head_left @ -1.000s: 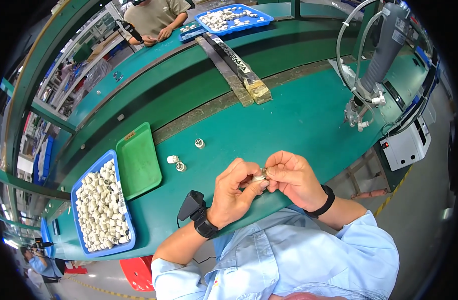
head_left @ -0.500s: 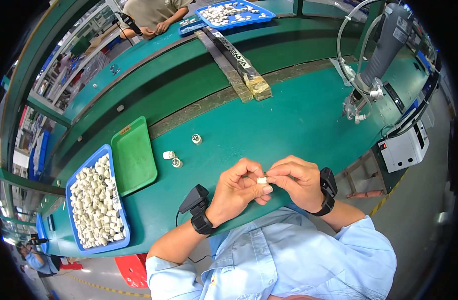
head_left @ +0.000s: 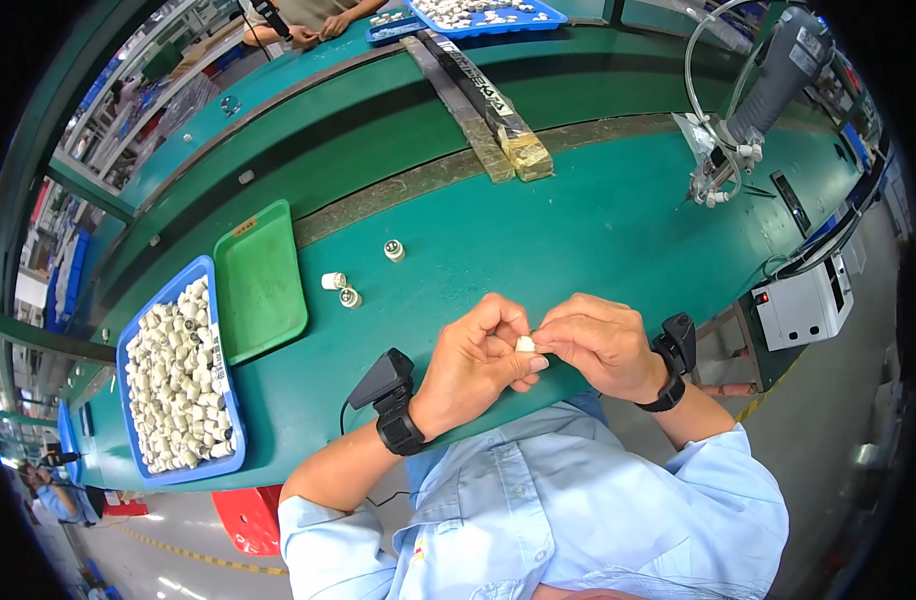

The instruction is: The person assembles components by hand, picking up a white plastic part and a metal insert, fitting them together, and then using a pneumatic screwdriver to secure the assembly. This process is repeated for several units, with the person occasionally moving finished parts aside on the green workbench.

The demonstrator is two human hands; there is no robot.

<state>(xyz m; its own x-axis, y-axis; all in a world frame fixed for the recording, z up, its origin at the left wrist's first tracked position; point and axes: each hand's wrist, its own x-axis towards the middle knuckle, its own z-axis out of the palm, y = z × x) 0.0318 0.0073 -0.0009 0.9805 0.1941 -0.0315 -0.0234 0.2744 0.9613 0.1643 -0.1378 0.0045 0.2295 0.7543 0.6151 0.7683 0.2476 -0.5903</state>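
Note:
My left hand and my right hand meet over the near edge of the green bench, and together they pinch one small white plastic part between the fingertips. Both wrists carry black wrist devices. Three more small white cylindrical parts lie on the bench beyond my left hand, apart from it. Further left, a blue tray holds several of the same white parts, with an empty green tray beside it.
A pneumatic tool with hoses hangs at the right, above a grey control box. A long packaged strip lies across the far bench. Another person's hands work at the far side near a second blue tray.
Both hands stay together on the small white part, turning it slightly between the fingertips. The view has shifted a little; the parts on the bench have not moved.

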